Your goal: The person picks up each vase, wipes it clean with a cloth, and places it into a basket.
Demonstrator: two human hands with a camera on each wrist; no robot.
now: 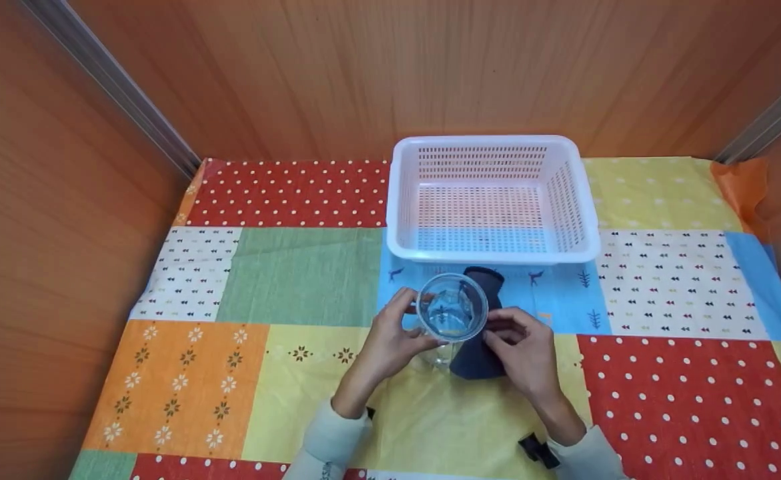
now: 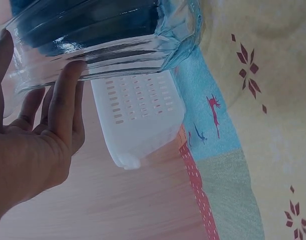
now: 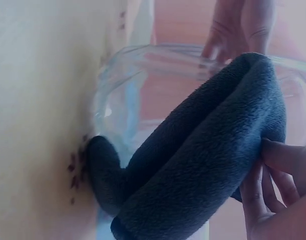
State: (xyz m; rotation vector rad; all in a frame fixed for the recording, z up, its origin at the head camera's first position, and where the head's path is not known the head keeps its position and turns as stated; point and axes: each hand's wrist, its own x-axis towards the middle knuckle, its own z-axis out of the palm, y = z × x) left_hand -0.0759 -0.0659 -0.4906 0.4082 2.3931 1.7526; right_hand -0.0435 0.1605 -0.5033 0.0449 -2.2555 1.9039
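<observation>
Head view: high above, looking forward and down over the whole counter [image 1: 297, 280]. Left wrist view: very close, low beside the glass [image 2: 102, 35], facing the white basket [image 2: 137, 115]. Right wrist view: close against the dark cloth [image 3: 203, 160]. Glass and cloth shared by all three.

A clear glass [image 1: 452, 312], dark grey cloth [image 1: 480, 357], white basket [image 1: 490, 197], patchwork tablecloth [image 1: 283, 280].

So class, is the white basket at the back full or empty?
Empty. The head view looks straight down into the white basket: only its bare slotted floor and walls show, with the patterned cloth visible through the holes.
</observation>
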